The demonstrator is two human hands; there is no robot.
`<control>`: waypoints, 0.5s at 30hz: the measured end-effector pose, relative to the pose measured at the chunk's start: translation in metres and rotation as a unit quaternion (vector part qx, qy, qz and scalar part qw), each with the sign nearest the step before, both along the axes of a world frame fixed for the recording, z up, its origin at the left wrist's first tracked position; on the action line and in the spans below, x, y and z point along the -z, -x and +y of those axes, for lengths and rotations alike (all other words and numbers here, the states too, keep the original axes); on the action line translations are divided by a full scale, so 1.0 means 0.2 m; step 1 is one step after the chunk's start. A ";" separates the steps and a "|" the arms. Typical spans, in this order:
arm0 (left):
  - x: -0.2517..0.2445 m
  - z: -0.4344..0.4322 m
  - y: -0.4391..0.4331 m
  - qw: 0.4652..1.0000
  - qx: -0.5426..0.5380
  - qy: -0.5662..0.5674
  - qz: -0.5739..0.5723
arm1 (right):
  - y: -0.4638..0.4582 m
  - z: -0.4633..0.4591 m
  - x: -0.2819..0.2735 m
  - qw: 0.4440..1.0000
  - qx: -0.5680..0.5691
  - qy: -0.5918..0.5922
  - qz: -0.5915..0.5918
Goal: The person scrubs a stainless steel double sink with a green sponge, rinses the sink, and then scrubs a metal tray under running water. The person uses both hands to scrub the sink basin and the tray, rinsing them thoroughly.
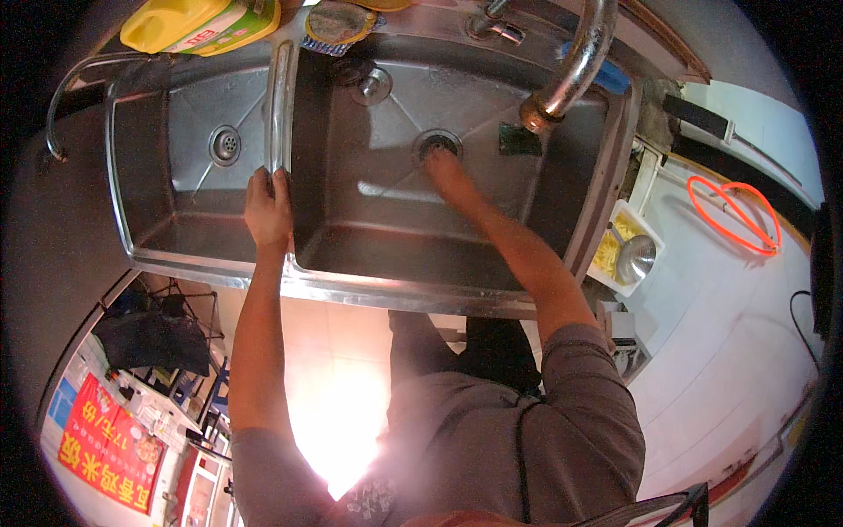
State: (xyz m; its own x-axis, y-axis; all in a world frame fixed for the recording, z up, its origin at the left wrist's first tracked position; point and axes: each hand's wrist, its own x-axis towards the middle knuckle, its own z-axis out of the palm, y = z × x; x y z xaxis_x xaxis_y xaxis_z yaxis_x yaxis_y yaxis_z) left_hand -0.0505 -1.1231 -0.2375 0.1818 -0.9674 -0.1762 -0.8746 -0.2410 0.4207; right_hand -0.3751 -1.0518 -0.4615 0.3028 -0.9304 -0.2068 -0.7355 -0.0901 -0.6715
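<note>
Before me is a two-basin stainless steel sink (421, 247). My left hand (269, 209) grips the metal divider (282, 99) between the basins, fingers over its top. My right hand (446, 170) reaches down into the larger right basin, its fingertips at the drain opening (440, 137). Those fingertips are partly hidden, so whether they hold anything is unclear. A round metal drain strainer (374, 87) lies toward the back of this basin. To the right of the drain is a dark green scouring pad (519, 140). The left basin has its own drain (225, 145).
A thick curved faucet (573, 72) overhangs the right basin; a thinner one (56, 109) arches at the far left. A yellow jug (197, 26) and a round item (339, 25) stand along the back. At right are a white tub (633, 288) of yellow strips, a strainer ladle (636, 258) and an orange hose (767, 242).
</note>
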 end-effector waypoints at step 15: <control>-0.01 0.00 0.01 1.000 -0.001 -0.003 -0.009 | 0.33 -0.05 -0.52 0.809 0.284 -0.394 -0.332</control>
State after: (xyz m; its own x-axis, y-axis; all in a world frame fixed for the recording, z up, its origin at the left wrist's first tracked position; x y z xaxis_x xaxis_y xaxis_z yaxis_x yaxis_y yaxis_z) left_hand -0.0523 -1.1229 -0.2364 0.1873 -0.9658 -0.1794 -0.8810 -0.2460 0.4041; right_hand -0.4410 -1.0611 -0.3574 0.1604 -0.6174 -0.7702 0.0386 0.7836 -0.6201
